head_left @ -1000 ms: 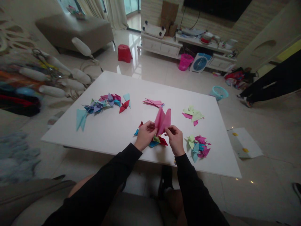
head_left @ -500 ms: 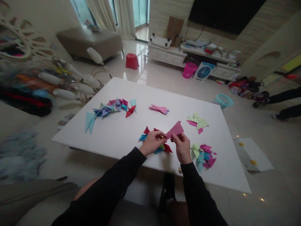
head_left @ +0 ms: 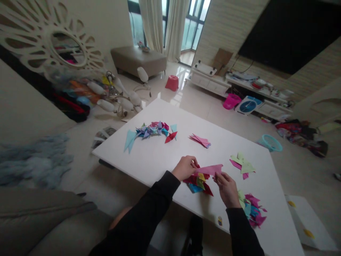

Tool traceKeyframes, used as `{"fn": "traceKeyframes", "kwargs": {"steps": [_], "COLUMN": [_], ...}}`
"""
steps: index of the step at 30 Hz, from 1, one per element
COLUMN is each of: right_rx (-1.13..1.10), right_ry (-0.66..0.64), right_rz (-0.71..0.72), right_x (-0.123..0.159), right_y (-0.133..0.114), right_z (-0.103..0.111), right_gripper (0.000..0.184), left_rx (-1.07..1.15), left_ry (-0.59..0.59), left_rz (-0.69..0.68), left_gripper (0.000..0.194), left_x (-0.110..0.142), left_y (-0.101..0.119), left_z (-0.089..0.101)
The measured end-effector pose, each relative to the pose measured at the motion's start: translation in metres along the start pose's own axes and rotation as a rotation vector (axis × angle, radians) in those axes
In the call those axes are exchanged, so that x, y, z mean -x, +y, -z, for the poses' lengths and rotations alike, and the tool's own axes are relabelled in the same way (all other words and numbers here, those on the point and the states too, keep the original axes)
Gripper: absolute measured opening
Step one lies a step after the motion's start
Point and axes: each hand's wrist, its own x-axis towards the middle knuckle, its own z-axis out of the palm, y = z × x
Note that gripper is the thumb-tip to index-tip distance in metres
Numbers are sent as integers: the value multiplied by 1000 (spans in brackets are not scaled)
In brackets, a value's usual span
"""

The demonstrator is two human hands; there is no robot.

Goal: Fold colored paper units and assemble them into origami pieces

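Observation:
Between my two hands I hold a folded pink paper piece (head_left: 209,170) above the white table (head_left: 170,113). My left hand (head_left: 187,166) pinches its narrow left end, while the fingers of my right hand (head_left: 226,186) grip its wider right end. Under the paper lies a pile of red, yellow and blue folded paper pieces (head_left: 199,185), partly hidden by my left hand. Beyond my hands rests a small stack of pink folded strips (head_left: 200,140). Close to my right wrist is a heap of magenta, blue and pale green folded papers (head_left: 254,209).
A cluster of purple, blue and red folded papers (head_left: 153,131) lies at the table's left. Green and pink folded papers (head_left: 243,164) lie at its right. On the floor stand a red stool (head_left: 172,83), a pink bin (head_left: 231,101) and a blue basket (head_left: 271,143).
The view has swung left, so the table sits further right and lower. The pink paper has turned from slanting upward to nearly level, still held in both hands.

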Motion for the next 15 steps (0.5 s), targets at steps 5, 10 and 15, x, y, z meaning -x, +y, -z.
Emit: {"fn": "traceKeyframes", "kwargs": {"steps": [5, 10, 15], "right_rx": [-60, 30, 221], "right_ry": [61, 188, 259], "right_rz": [-15, 12, 66], "right_x": [-50, -133, -187], "right_y": [-21, -33, -16], "right_z": [-30, -73, -102], "right_gripper": [38, 36, 38], "left_rx": [-109, -185, -279], "left_ry": [303, 306, 229], "left_rz": [-50, -54, -58], "left_gripper": [17, 15, 15], "left_x": [-3, 0, 9], "left_y": [8, 15, 24], "left_z": [32, 32, 29]}}
